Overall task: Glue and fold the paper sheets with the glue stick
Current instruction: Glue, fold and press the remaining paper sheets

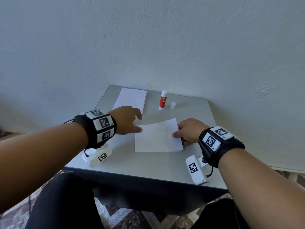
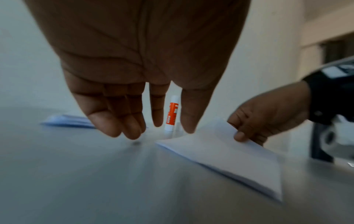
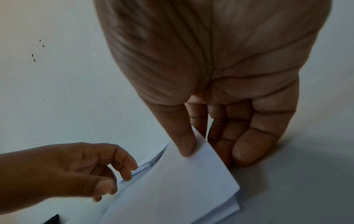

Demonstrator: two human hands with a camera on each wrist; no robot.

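Just beyond our right hand (image 1: 188, 131)'s pinch on the folded sheet (image 1: 157, 137)'s edge, our left hand (image 1: 127, 119) relaxed, holding nothing.

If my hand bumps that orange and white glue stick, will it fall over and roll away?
Probably, yes. The glue stick stands upright on a narrow base and is tall for its width, so a sideways bump would likely tip it. It looks round, so once down it may roll across the smooth table. Its cap is off and stands beside it, so the exposed glue could smear.
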